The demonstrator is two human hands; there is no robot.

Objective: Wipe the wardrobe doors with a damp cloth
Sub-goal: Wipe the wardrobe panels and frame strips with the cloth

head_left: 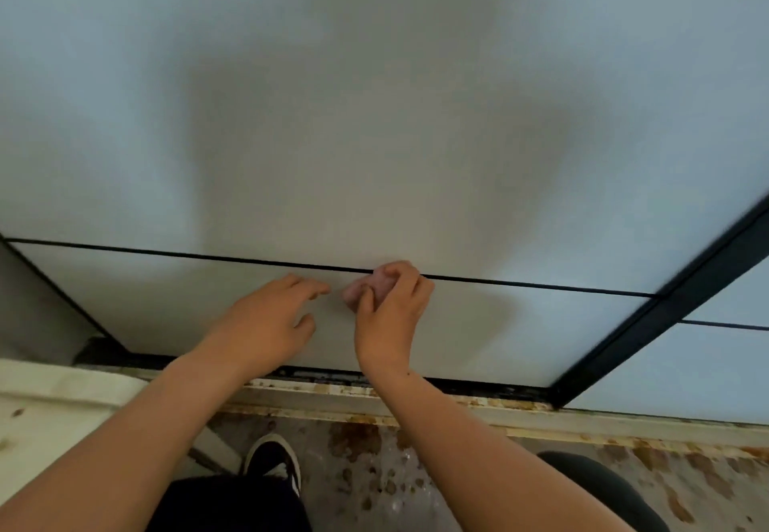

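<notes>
The wardrobe door (pixel 374 136) is a pale grey-white panel with a thin black horizontal line across its lower part. My right hand (pixel 389 315) grips a small bunched pink cloth (pixel 366 288) and holds it against the door right at that line. My left hand (pixel 270 319) is just left of the cloth, fingers spread and relaxed, fingertips close to the lower panel. Whether they touch the door I cannot tell. Most of the cloth is hidden inside my right fingers.
A black frame bar (pixel 666 307) runs diagonally at the right, with a second door panel (pixel 715 365) beyond it. A stained bottom rail (pixel 416 400) lies under the door. Below are a speckled, stained floor (pixel 374 469), my black-and-white shoe (pixel 274 461) and a cream surface (pixel 50 415) at the left.
</notes>
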